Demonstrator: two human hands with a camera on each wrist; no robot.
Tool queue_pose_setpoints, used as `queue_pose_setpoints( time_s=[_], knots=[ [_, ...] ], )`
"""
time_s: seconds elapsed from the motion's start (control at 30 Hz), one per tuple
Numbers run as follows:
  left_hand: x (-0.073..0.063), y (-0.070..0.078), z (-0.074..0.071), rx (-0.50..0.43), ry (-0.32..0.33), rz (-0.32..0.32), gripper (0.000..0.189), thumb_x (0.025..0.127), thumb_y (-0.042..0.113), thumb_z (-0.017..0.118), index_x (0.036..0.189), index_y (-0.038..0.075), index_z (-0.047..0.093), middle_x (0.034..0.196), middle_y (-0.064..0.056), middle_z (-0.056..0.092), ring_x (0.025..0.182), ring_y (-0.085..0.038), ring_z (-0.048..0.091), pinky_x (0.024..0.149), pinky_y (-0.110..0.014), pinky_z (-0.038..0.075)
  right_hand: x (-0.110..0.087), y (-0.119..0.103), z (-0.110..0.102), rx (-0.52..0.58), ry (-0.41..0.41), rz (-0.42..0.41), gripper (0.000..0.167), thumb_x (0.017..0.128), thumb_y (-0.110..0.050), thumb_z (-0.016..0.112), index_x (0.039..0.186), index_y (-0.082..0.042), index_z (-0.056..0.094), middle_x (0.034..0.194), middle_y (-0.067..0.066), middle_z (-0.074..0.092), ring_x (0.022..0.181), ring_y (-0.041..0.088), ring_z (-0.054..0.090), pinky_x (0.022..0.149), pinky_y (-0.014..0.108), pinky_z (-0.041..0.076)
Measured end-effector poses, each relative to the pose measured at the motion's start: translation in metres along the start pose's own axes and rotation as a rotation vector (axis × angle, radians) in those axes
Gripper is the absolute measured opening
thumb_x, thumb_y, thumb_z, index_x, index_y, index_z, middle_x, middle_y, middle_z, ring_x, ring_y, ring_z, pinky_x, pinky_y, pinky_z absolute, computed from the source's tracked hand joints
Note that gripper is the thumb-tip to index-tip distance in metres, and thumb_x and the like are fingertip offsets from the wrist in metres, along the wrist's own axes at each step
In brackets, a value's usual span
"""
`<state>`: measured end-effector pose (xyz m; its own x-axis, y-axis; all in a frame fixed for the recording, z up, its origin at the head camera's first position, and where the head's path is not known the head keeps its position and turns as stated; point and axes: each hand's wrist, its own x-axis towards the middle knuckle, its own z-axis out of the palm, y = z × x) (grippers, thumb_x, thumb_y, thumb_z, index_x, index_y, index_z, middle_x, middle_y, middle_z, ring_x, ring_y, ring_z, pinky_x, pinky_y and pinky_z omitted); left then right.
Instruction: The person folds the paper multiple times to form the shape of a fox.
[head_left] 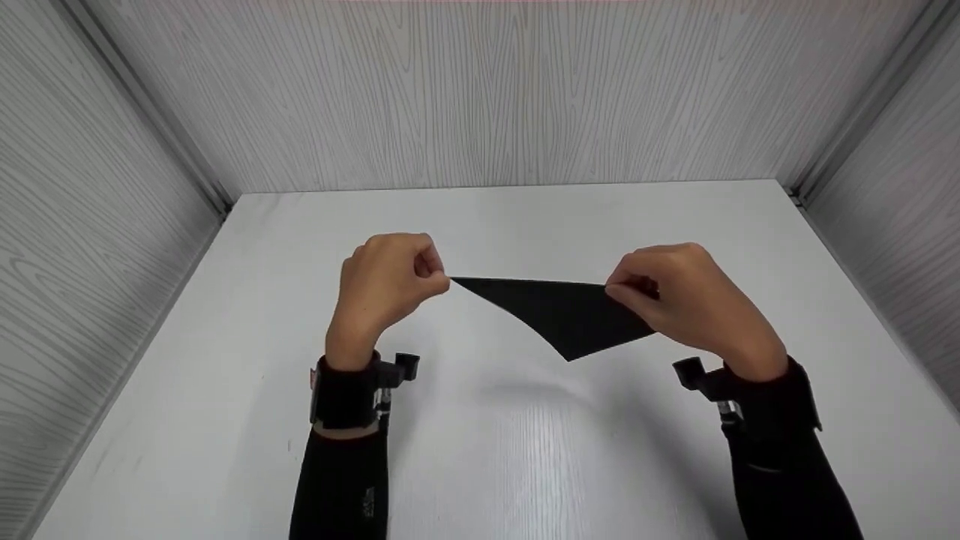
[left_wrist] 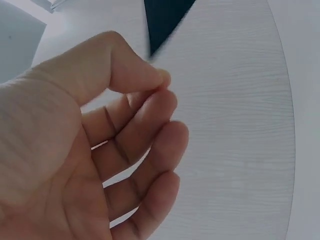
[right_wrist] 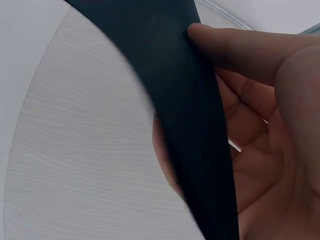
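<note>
A thin, flexible black sheet (head_left: 559,311) is stretched between both hands above the white table. Its upper edge runs nearly straight from hand to hand, while the lower part hangs to a point. At its narrow left corner, the left hand (head_left: 386,274) pinches it between thumb and index finger. The right hand (head_left: 679,296) grips the upper edge farther right and covers part of the sheet. In the left wrist view the sheet's tip (left_wrist: 162,25) tapers down to the thumb. The right wrist view shows the thumb (right_wrist: 235,47) pressed on the sheet (right_wrist: 185,110), other fingers behind it.
The white tabletop (head_left: 225,375) lies beneath the hands, carrying their soft shadows. Wood-grained panels stand at the back (head_left: 480,90), at the left (head_left: 82,225) and at the right (head_left: 900,172). Black straps with small cameras sit on both wrists.
</note>
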<state>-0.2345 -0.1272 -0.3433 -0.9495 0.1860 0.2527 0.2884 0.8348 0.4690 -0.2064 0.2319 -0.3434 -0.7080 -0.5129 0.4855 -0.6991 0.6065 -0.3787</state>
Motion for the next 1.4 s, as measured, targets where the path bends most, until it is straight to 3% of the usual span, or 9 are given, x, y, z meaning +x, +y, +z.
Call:
queue_pose_setpoints(
  time_s=[0.23,0.33,0.47,0.67,0.9,1.03,1.17,1.27,1.4],
  knots=[
    [-0.002,-0.019,-0.008,-0.021,0.058,-0.027,0.009,0.092,0.015,0.069,0.089,0.016,0.077,0.084,0.001,0.074,0.08,-0.02,0.067,0.067,-0.039,0.05,-0.005,0.005,-0.011,-0.038,0.066,0.026,0.024,0.089,0.007,0.079,0.084,-0.016,0.078,0.076,-0.011,0.07,0.066,0.003,0.06,0.064,0.014,0.048],
    [0.0,-0.016,-0.007,-0.094,0.031,0.042,0.01,0.1,0.021,0.071,0.096,0.017,0.079,0.093,0.003,0.077,0.088,-0.018,0.069,0.077,-0.039,0.052,-0.005,0.007,-0.011,-0.029,0.049,0.043,0.021,0.09,0.005,0.079,0.087,-0.016,0.079,0.077,-0.011,0.071,0.067,0.004,0.061,0.065,0.015,0.048],
    [0.003,-0.006,0.0,-0.2,-0.066,0.166,0.013,0.103,0.03,0.073,0.108,0.019,0.08,0.103,0.008,0.077,0.094,-0.016,0.07,0.087,-0.039,0.052,-0.005,0.007,-0.008,-0.006,0.016,0.073,0.021,0.091,0.004,0.08,0.09,-0.017,0.08,0.079,-0.01,0.071,0.068,0.005,0.06,0.066,0.015,0.048],
    [0.007,0.005,0.009,-0.242,-0.139,0.266,0.006,0.099,0.024,0.077,0.103,0.02,0.081,0.094,0.012,0.076,0.088,-0.008,0.068,0.087,-0.036,0.053,-0.004,0.007,-0.006,0.028,-0.022,0.096,0.021,0.092,0.003,0.08,0.091,-0.019,0.081,0.079,-0.01,0.071,0.067,0.006,0.06,0.066,0.016,0.048],
    [0.01,0.0,0.015,-0.233,-0.172,0.232,0.004,0.099,0.019,0.077,0.097,0.017,0.08,0.085,0.008,0.074,0.081,-0.011,0.066,0.079,-0.035,0.051,-0.004,0.013,-0.003,0.022,-0.111,0.148,0.023,0.095,0.001,0.076,0.104,-0.019,0.081,0.079,-0.008,0.07,0.067,0.008,0.059,0.064,0.023,0.049],
    [0.012,-0.008,0.023,-0.191,-0.221,0.21,0.004,0.1,0.016,0.076,0.098,0.016,0.08,0.087,0.003,0.075,0.083,-0.015,0.066,0.08,-0.036,0.05,-0.005,0.023,0.008,0.022,-0.142,0.131,0.033,0.092,0.012,0.07,0.11,-0.016,0.078,0.093,-0.006,0.075,0.076,0.009,0.064,0.069,0.028,0.054],
    [0.013,-0.018,0.03,-0.133,-0.254,0.189,0.006,0.1,0.014,0.075,0.1,0.015,0.08,0.087,0.002,0.075,0.082,-0.017,0.066,0.079,-0.037,0.051,-0.007,0.034,0.023,0.036,-0.165,0.073,0.039,0.087,0.023,0.063,0.106,-0.01,0.075,0.106,-0.002,0.074,0.087,0.014,0.069,0.076,0.033,0.058],
    [0.013,-0.025,0.035,-0.111,-0.269,0.171,0.009,0.1,0.012,0.074,0.103,0.017,0.081,0.086,0.003,0.075,0.08,-0.017,0.064,0.076,-0.038,0.05,-0.011,0.041,0.034,0.013,-0.191,0.052,0.037,0.086,0.024,0.063,0.101,-0.008,0.076,0.105,0.0,0.073,0.092,0.016,0.07,0.078,0.034,0.059],
    [0.013,-0.031,0.044,-0.095,-0.289,0.159,0.011,0.099,0.012,0.074,0.103,0.018,0.081,0.083,0.004,0.075,0.076,-0.017,0.062,0.073,-0.037,0.047,-0.014,0.05,0.047,-0.021,-0.231,0.079,0.033,0.087,0.02,0.067,0.101,-0.007,0.08,0.104,0.001,0.074,0.099,0.017,0.071,0.083,0.036,0.059]
  ],
)
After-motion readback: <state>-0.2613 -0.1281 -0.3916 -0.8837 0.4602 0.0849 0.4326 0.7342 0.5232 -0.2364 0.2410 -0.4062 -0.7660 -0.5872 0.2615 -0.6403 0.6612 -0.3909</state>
